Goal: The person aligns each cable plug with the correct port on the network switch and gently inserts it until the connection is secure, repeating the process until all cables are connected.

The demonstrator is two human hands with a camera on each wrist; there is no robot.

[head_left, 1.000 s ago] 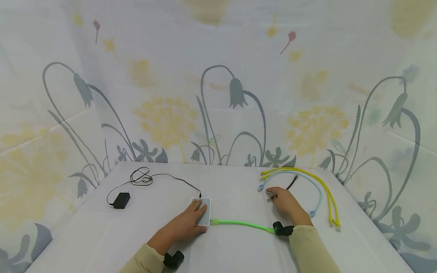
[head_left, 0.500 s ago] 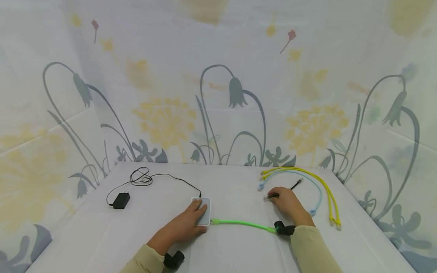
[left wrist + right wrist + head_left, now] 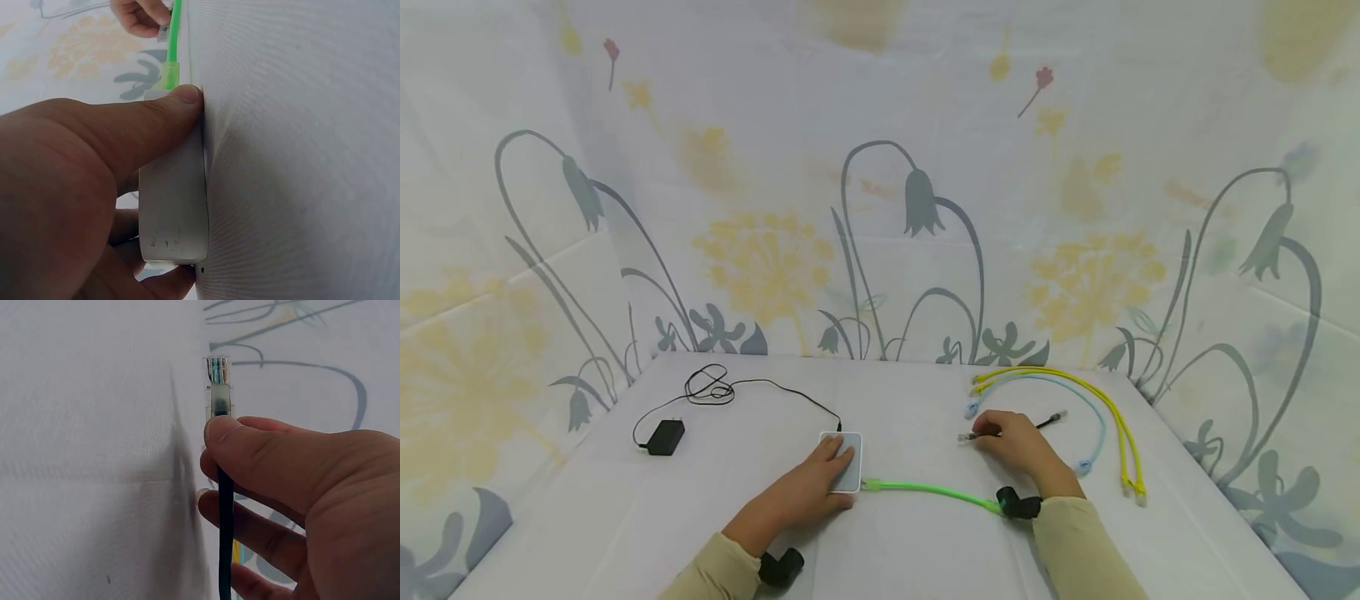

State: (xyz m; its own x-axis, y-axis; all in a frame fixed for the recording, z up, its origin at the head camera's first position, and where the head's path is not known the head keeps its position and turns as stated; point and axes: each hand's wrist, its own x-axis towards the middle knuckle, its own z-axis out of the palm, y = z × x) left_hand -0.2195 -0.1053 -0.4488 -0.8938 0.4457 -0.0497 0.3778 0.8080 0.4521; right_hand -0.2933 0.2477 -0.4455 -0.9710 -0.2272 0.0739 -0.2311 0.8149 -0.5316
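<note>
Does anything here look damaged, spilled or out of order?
Nothing looks spilled or broken. The thin black cord lies in messy loops, and the white box has dark marks, perhaps scuffs, on one plain side.

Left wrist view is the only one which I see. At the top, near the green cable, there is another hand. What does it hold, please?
Observer: The right hand holds a short black cable.
Operator: Thank you. Besides the green cable, is something connected to the white box?
Observer: Yes, in the head view a thin black cord meets its far edge.
Operator: And to where does this cord lead?
Observer: Its other end runs to a black power adapter, left of the box.
</note>
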